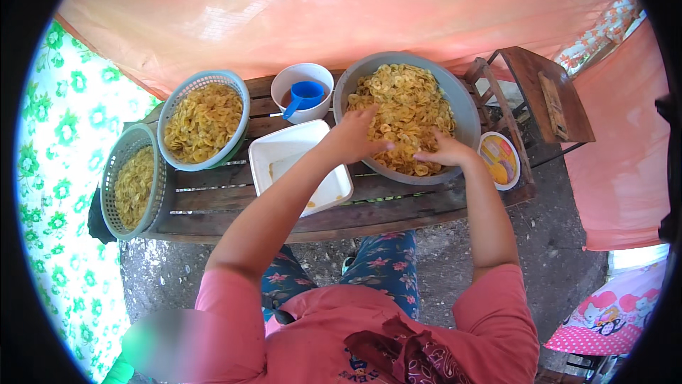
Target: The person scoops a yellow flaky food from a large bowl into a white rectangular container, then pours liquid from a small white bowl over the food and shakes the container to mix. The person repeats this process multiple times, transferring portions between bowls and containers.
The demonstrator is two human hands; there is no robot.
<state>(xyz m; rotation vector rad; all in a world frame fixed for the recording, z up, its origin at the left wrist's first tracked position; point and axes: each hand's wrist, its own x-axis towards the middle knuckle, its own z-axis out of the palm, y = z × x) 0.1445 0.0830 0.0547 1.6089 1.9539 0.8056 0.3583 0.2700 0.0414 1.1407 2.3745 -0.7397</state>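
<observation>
A big grey basin (pixel 467 110) full of thin, round yellow chips (pixel 412 103) stands on the wooden slatted table. My left hand (pixel 353 135) reaches over the basin's left side, fingers apart, at the edge of the chips. Over the right front part hovers or rests my right hand (pixel 453 151), its fingers spread toward the chips. Whether the fingertips touch the chips is hard to tell. Neither hand holds anything. Below my left forearm sits a white rectangular tub (pixel 273 153) with a few crumbs in it.
Left of the tub stand a light blue basket (pixel 165 127) and a grey-green basket (pixel 108 192), both holding yellow slices. A white bucket (pixel 279 80) holds a blue dipper (pixel 307 93). At right are a round lidded container (pixel 499 161) and a wooden chair (pixel 547 93).
</observation>
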